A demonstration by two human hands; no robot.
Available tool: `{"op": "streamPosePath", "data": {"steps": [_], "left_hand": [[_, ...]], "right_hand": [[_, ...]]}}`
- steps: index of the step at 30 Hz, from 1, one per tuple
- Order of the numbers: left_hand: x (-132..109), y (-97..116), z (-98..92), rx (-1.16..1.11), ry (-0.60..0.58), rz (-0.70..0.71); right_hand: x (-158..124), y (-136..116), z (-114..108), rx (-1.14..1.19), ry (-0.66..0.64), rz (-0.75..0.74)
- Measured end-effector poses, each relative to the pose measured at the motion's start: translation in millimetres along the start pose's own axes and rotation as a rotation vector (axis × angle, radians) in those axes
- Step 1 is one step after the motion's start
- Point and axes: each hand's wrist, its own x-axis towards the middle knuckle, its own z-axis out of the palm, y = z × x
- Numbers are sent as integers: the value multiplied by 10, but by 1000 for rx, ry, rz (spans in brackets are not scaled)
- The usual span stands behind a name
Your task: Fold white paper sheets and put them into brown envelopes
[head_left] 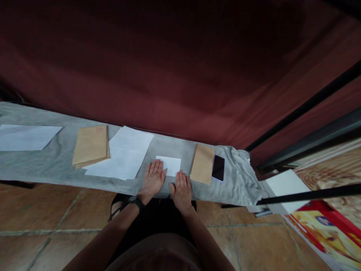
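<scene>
A small white folded-looking paper (pixel 169 165) lies on the grey cloth (pixel 166 145) right in front of me. Flat over its left edge rests my left hand (pixel 153 177), fingers stretched out, a dark watch on the wrist. My right hand (pixel 182 188) lies flat at the paper's lower right corner, its fingers extended and holding nothing. Just right of that hand is a stack of brown envelopes (pixel 202 164). Larger white sheets (pixel 126 150) lie to the left of my left hand, partly under another stack of brown envelopes (pixel 90 145).
A dark-screened phone (pixel 218 168) lies beside the right envelope stack. More white paper (pixel 25 137) is at the far left. Black metal bars (pixel 304 103) rise at the right, near a red box (pixel 327 229) on the tiled floor. A dark red curtain (pixel 158 75) hangs behind.
</scene>
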Motion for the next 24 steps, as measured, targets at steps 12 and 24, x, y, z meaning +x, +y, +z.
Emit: {"op": "streamPosePath", "data": {"steps": [12,24], "left_hand": [[373,313,198,-70,-187,230],[115,-68,98,-68,35,-142]], "right_hand": [[-4,5,48,21,-22,17],[-9,-4,44,32,-12,19]]}}
